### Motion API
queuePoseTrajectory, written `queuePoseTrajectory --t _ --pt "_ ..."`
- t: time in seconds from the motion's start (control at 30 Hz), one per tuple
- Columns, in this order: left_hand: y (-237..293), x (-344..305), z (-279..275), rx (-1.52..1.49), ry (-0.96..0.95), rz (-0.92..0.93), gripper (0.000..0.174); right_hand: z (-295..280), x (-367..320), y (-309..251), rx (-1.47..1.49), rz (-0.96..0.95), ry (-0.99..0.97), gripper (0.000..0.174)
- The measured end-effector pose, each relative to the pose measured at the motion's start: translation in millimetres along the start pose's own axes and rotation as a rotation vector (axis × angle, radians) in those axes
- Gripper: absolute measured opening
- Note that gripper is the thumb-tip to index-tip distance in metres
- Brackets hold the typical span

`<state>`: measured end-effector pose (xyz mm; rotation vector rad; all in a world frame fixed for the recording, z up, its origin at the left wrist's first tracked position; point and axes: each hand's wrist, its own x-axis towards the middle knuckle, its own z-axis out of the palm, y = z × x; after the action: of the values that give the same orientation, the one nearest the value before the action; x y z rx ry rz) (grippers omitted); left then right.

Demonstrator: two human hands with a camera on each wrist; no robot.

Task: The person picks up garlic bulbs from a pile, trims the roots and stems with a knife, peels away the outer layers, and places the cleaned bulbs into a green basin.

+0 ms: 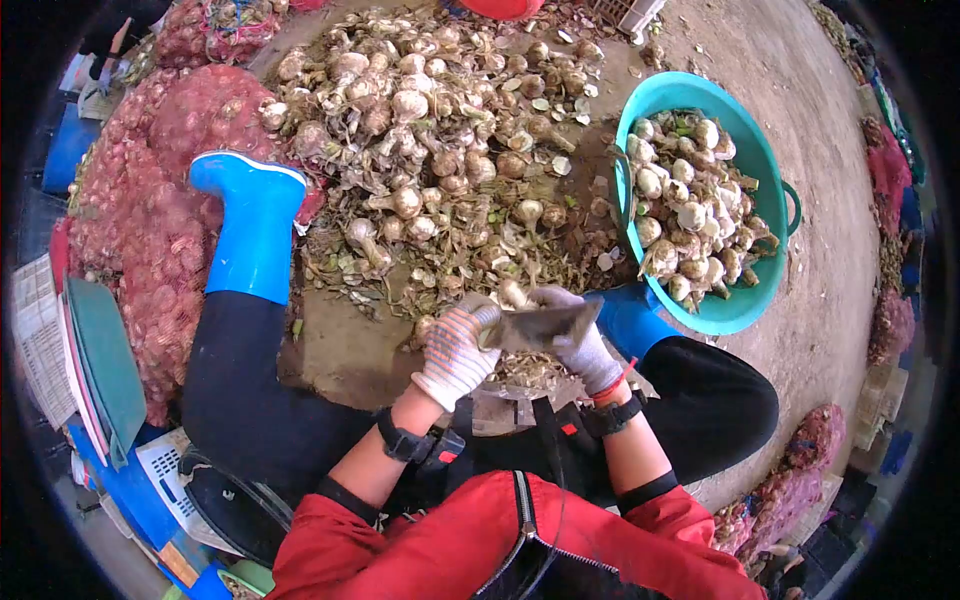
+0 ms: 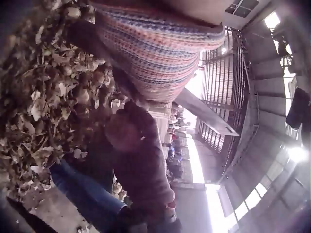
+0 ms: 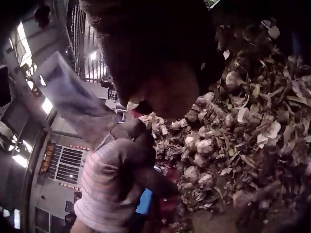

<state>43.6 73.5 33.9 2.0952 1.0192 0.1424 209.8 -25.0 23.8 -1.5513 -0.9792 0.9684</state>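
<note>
Your left hand (image 1: 456,350) grips the knife (image 1: 540,328); its blade reaches across to your right hand (image 1: 592,362), nearer the basin (image 1: 690,92) (what that one pinches, I cannot tell).

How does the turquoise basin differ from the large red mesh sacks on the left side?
The basin is a stiff tub, whereas the sacks are soft, bulging nets. The basin is open at the top; the sacks enclose their load. The basin is turquoise, the sacks red. Both hold bulbs.
</note>
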Motion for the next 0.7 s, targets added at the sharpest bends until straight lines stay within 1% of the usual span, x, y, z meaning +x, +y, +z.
queuePoseTrajectory --t 0.03,0.07,0.1,0.13,0.17,0.2,0.23,0.27,0.3,0.33,0.37,0.4,0.43,0.47,0.5,0.57,0.6,0.63,0.67,0.7 --pt "0.0 2.0 -2.7 0.028 -0.066 -0.098 0.039 0.9 2.9 -28.0 0.101 0.431 -0.101 0.031" --pt "-38.5 8.9 15.0 0.093 -0.134 -0.115 0.037 -2.8 -1.3 -36.8 0.042 0.357 -0.112 0.028" --pt "-52.0 8.1 10.8 0.210 -0.209 -0.174 0.034 -10.4 1.9 -41.5 -0.021 0.265 -0.105 0.025" --pt "-81.8 10.8 23.5 0.212 -0.339 -0.330 0.035 -20.7 5.7 -46.2 0.142 0.309 0.010 0.022" --pt "-104.9 11.1 38.2 0.202 -0.293 -0.492 0.038 -29.6 4.5 -47.7 0.313 0.365 0.131 0.020" --pt "-88.2 15.9 26.5 0.198 -0.210 -0.524 0.041 -41.3 3.7 -38.1 0.610 0.247 0.363 0.030" --pt "-83.6 14.8 22.7 0.205 -0.123 -0.565 0.042 -55.3 4.8 -39.8 1.108 0.221 0.529 0.048" --pt "-93.2 16.7 27.0 0.208 -0.163 -0.671 0.042 -66.3 8.3 -43.7 1.310 0.097 0.533 0.052" --pt "-110.4 18.3 36.2 0.211 -0.202 -0.779 0.042 -74.0 14.2 -58.9 1.507 -0.036 0.524 0.056" --pt "-137.0 14.8 54.6 0.211 -0.200 -0.756 0.042 -81.7 13.0 -41.9 1.588 -0.040 0.507 0.058" --pt "-168.9 13.0 76.9 0.215 -0.215 -0.855 0.045 -81.2 9.8 -25.0 1.483 0.063 0.473 0.058" --pt "-182.8 17.1 89.0 0.219 -0.231 -0.959 0.049 -73.6 11.8 -9.1 1.238 0.209 0.446 0.061" --pt "-162.5 22.2 81.5 0.217 -0.231 -0.949 0.049 -61.8 14.5 6.4 0.987 0.358 0.417 0.065" --pt "-123.9 21.4 62.5 0.107 -0.178 -0.791 0.046 -48.8 11.8 24.7 0.769 0.422 0.302 0.066" --pt "-98.4 20.0 54.0 0.006 -0.125 -0.640 0.043 -31.1 8.0 38.7 0.559 0.485 0.181 0.066" --pt "-91.9 22.5 72.8 -0.378 0.044 -0.233 0.044 12.4 5.2 46.1 0.287 0.454 0.167 0.057" --pt "-53.0 21.1 55.9 -0.464 -0.027 -0.221 0.041 12.9 5.1 35.4 0.233 0.544 -0.039 0.068" --pt "-11.8 17.8 29.1 -0.554 -0.098 -0.204 0.039 14.2 9.6 5.8 0.603 0.587 -0.240 0.068" --pt "-4.7 14.5 19.2 -0.553 -0.091 -0.204 0.039 16.4 6.6 5.6 0.678 0.585 -0.203 0.066" --pt "0.4 11.1 13.7 -0.649 -0.042 -0.181 0.037 14.9 4.4 -0.2 0.747 0.585 -0.164 0.065"
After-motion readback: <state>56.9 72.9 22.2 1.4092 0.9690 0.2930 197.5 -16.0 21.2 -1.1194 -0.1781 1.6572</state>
